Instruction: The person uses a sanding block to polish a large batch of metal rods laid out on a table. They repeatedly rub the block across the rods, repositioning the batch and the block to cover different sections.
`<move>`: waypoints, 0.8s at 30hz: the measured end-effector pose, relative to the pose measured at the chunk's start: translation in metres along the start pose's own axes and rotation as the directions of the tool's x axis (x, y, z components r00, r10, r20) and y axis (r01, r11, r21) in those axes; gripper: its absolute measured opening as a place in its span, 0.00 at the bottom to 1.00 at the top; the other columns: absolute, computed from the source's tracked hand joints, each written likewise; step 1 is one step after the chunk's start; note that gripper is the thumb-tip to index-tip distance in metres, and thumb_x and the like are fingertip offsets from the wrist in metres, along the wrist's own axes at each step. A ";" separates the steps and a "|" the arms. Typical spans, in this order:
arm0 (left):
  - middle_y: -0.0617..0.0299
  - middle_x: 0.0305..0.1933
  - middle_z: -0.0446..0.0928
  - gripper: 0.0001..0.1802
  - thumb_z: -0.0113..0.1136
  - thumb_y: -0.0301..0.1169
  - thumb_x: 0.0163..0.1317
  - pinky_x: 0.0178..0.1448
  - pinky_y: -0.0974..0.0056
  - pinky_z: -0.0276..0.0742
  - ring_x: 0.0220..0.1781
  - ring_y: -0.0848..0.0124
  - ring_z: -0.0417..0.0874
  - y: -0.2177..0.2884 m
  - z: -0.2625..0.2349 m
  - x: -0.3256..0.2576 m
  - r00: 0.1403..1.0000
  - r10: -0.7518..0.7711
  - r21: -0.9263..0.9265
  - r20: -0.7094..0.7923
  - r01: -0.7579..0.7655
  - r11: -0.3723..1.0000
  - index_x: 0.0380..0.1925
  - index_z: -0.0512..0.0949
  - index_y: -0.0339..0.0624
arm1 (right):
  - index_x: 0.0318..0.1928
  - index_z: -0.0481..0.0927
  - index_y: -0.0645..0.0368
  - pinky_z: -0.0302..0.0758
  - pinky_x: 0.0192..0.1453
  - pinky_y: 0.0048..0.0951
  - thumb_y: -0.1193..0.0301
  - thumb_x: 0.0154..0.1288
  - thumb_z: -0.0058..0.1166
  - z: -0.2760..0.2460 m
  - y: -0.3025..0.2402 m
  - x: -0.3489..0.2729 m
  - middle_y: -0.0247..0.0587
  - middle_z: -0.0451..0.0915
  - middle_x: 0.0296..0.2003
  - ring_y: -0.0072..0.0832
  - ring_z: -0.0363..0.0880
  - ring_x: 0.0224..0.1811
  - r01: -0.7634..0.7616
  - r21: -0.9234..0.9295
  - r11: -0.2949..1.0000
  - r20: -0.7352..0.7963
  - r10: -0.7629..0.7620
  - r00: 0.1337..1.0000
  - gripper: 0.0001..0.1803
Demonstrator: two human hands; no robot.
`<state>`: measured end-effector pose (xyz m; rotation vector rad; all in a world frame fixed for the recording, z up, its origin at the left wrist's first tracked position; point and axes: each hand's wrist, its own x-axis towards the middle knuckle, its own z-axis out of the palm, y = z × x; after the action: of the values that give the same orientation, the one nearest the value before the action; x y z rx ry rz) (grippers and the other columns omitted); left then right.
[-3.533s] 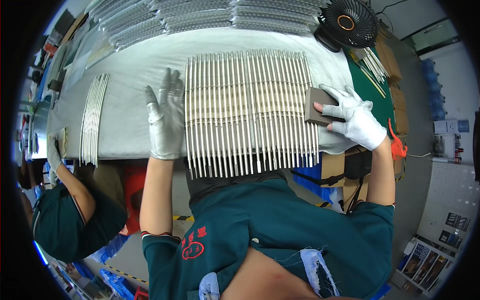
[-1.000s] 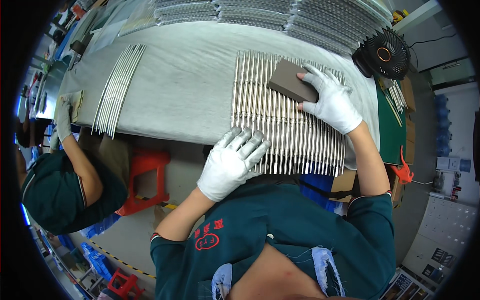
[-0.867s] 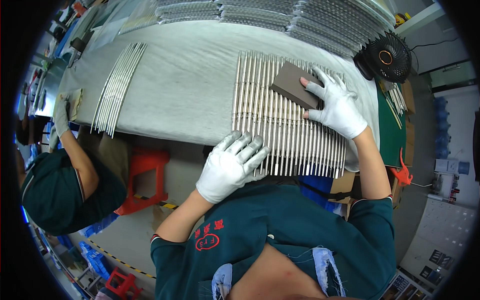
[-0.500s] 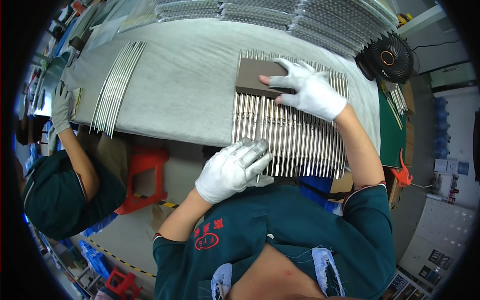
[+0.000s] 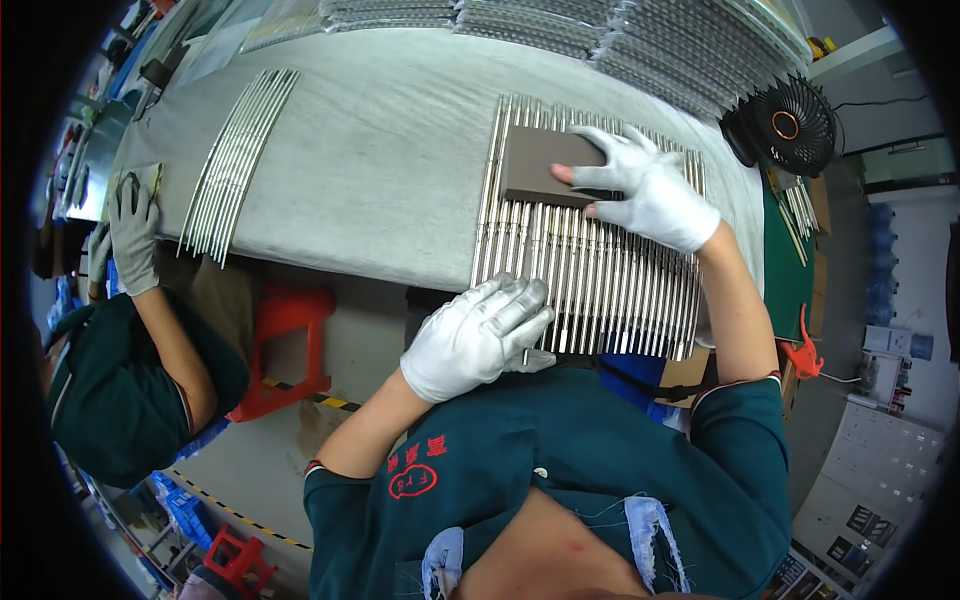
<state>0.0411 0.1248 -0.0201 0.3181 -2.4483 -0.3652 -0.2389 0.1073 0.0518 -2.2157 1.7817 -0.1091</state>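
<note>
A row of shiny metal rods [image 5: 600, 290] lies side by side on the pale cloth-covered table, their near ends reaching past its front edge. On the far part of the row rests a brown-grey rectangular block [image 5: 538, 165], flat on the rods. My right hand [image 5: 650, 190], in a white glove with bare thumb and fingertip showing, grips the block's right end. At the row's near left corner my gloved left hand [image 5: 480, 335] is closed over the rod ends, fingers on top and the thumb side below. The hand hides those ends.
Thinner rods [image 5: 235, 165] lie in a group at the table's left. A black fan [image 5: 790, 125] stands at the far right, and stacked bubble-wrap-like sheets [image 5: 690, 50] line the back. A co-worker's gloved hand [image 5: 133, 235] is at far left, near a red stool [image 5: 290, 345].
My right hand has slid the block rightward and slightly nearer across the rods, uncovering the leftmost ones. My left hand stays on the near rod ends. The view has shifted a little.
</note>
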 end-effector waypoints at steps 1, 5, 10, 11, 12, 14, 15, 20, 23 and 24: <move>0.53 0.54 0.81 0.35 0.74 0.51 0.49 0.58 0.54 0.82 0.50 0.56 0.85 0.000 0.001 -0.001 1.000 -0.005 -0.002 -0.003 0.005 1.000 0.54 0.76 0.45 | 0.63 0.78 0.28 0.50 0.72 0.72 0.59 0.62 0.62 -0.003 0.014 -0.011 0.46 0.64 0.72 0.55 0.60 0.73 -0.026 0.001 1.000 0.001 0.026 1.000 0.27; 0.53 0.54 0.81 0.35 0.74 0.51 0.49 0.58 0.54 0.82 0.50 0.57 0.85 -0.001 -0.002 -0.001 1.000 -0.015 -0.024 -0.013 0.015 1.000 0.54 0.76 0.45 | 0.63 0.79 0.32 0.52 0.75 0.63 0.64 0.60 0.63 -0.013 0.032 -0.038 0.46 0.65 0.71 0.50 0.64 0.71 -0.028 0.144 0.989 -0.040 0.034 0.999 0.28; 0.53 0.54 0.81 0.35 0.74 0.51 0.48 0.58 0.54 0.82 0.49 0.57 0.85 -0.001 0.002 0.003 0.999 0.033 0.008 0.029 -0.033 0.999 0.53 0.76 0.45 | 0.62 0.80 0.33 0.53 0.76 0.58 0.62 0.62 0.63 0.006 -0.031 0.001 0.47 0.68 0.67 0.45 0.70 0.67 0.183 -0.049 0.982 -0.084 -0.187 0.979 0.26; 0.53 0.54 0.81 0.35 0.74 0.51 0.48 0.58 0.54 0.82 0.49 0.57 0.85 -0.001 0.002 0.004 0.999 0.031 0.010 0.019 -0.031 0.999 0.53 0.76 0.45 | 0.62 0.80 0.32 0.53 0.76 0.59 0.61 0.62 0.63 0.009 -0.037 0.008 0.46 0.69 0.67 0.44 0.70 0.67 0.237 -0.052 0.970 -0.088 -0.241 0.967 0.25; 0.53 0.54 0.81 0.35 0.74 0.51 0.48 0.58 0.54 0.82 0.49 0.57 0.85 -0.001 0.003 0.003 1.000 0.024 0.018 0.007 -0.024 1.000 0.53 0.76 0.45 | 0.62 0.80 0.32 0.54 0.76 0.58 0.62 0.61 0.63 0.007 -0.038 0.007 0.45 0.68 0.68 0.44 0.70 0.67 0.230 -0.064 0.971 -0.082 -0.234 0.969 0.26; 0.53 0.54 0.81 0.34 0.74 0.51 0.48 0.58 0.54 0.82 0.48 0.57 0.85 0.000 0.003 0.000 1.000 0.015 0.012 -0.010 -0.015 1.000 0.52 0.76 0.45 | 0.62 0.80 0.32 0.54 0.76 0.58 0.64 0.60 0.63 -0.003 -0.022 -0.007 0.45 0.68 0.68 0.44 0.70 0.67 0.143 -0.081 0.986 -0.048 -0.147 0.988 0.27; 0.53 0.54 0.81 0.34 0.74 0.51 0.48 0.58 0.54 0.82 0.48 0.57 0.85 0.000 0.002 0.000 1.000 0.012 0.006 -0.018 -0.012 1.000 0.52 0.77 0.46 | 0.61 0.80 0.32 0.54 0.76 0.58 0.64 0.60 0.63 -0.010 -0.012 -0.015 0.45 0.68 0.68 0.44 0.70 0.67 0.100 -0.095 0.990 -0.032 -0.104 0.994 0.27; 0.53 0.53 0.81 0.33 0.74 0.52 0.49 0.58 0.53 0.82 0.49 0.57 0.85 -0.002 0.003 0.002 1.000 0.014 -0.003 -0.006 -0.014 1.000 0.51 0.78 0.46 | 0.62 0.79 0.29 0.60 0.67 0.68 0.59 0.58 0.65 -0.003 -0.021 -0.018 0.41 0.65 0.70 0.54 0.63 0.70 0.064 -0.068 0.996 -0.016 -0.066 0.998 0.28; 0.53 0.52 0.81 0.33 0.73 0.52 0.49 0.58 0.53 0.82 0.48 0.57 0.85 -0.002 0.003 0.005 1.000 0.019 0.003 0.003 -0.019 1.000 0.50 0.78 0.46 | 0.60 0.80 0.27 0.65 0.60 0.71 0.59 0.59 0.65 0.012 -0.022 -0.011 0.37 0.64 0.70 0.63 0.60 0.70 0.151 -0.024 0.988 -0.050 -0.152 0.987 0.26; 0.53 0.52 0.81 0.33 0.73 0.52 0.49 0.58 0.53 0.82 0.48 0.57 0.85 -0.001 0.003 0.004 1.000 0.013 0.008 -0.007 -0.013 1.000 0.51 0.78 0.46 | 0.60 0.80 0.28 0.64 0.62 0.70 0.60 0.59 0.65 0.009 -0.018 -0.016 0.38 0.65 0.70 0.62 0.60 0.70 0.111 -0.016 0.994 -0.023 -0.111 0.994 0.27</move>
<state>0.0365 0.1228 -0.0206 0.3058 -2.4442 -0.3482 -0.2236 0.1274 0.0504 -2.3334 1.6764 -0.1472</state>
